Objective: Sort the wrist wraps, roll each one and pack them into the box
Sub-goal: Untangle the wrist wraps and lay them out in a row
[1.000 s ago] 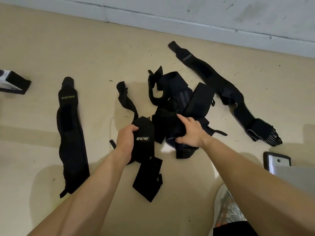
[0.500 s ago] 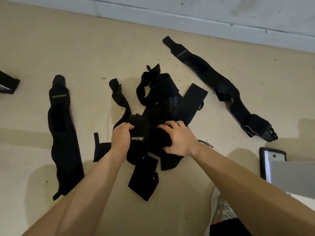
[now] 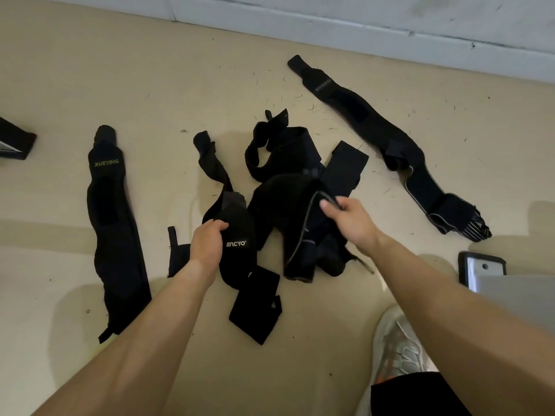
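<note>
Head view: the left hand (image 3: 207,243) grips the wrist wrap marked IIACYO (image 3: 237,261), fingers curled over its upper edge. From that grip the wrap's long axis runs from a thin tail at 12 o'clock to a square flap lying on the floor at 5 o'clock.

The right hand (image 3: 351,219) pinches the grey-piped edge of a second wrap (image 3: 300,235) between thumb and fingers (image 3: 326,205). That wrap hangs from the pinch toward 7 o'clock, and its lower end rests on the floor.

The two held wraps touch between the hands, and both lie against the tangled heap (image 3: 288,157) at 12 o'clock. Judging by this, the next pull has to go sideways, left hand to 9 and right hand to 3, or the straps may drag the heap along.

A XUEYING wrap (image 3: 114,235) lies flat at 9 o'clock, well apart. A long wrap (image 3: 369,121) lies stretched out at 2 o'clock.

The beige floor (image 3: 210,70) is strewn with small bits and meets a pale wall (image 3: 360,19) at 12.

A dark box-like thing (image 3: 15,142) shows at the left edge, a framed grey panel (image 3: 480,268) at 3, and a shoe (image 3: 399,352) at 5. I cannot tell which of these is the packing box.
</note>
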